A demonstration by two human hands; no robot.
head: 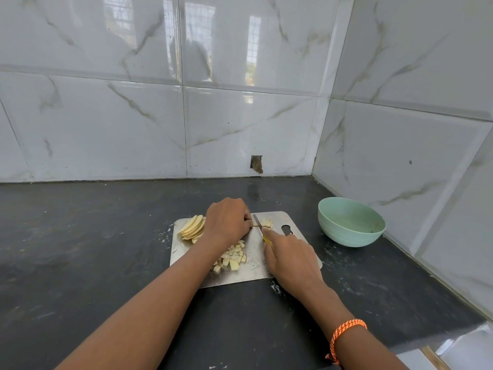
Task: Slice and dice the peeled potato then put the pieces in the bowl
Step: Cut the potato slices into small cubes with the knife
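Observation:
A steel cutting board (pixel 256 268) lies on the dark counter. Pale potato slices (pixel 192 227) are fanned at its far left corner. A heap of diced potato (pixel 232 259) sits near the board's middle, and a small cluster of fresh dice (pixel 267 223) lies at the far edge. My left hand (pixel 228 220) is curled over thin potato strips and pins them to the board. My right hand (pixel 289 259) grips a yellow-handled knife (pixel 258 222), index finger along its spine, with the blade down just right of my left fingertips. The mint green bowl (pixel 351 221) stands to the right of the board.
Marbled white tile walls meet in a corner behind the bowl, close on its right side. A small hole in the back wall (pixel 256 164) sits just above the counter. The dark counter (pixel 93 249) stretches left of the board, dusted with starch near the board's edges.

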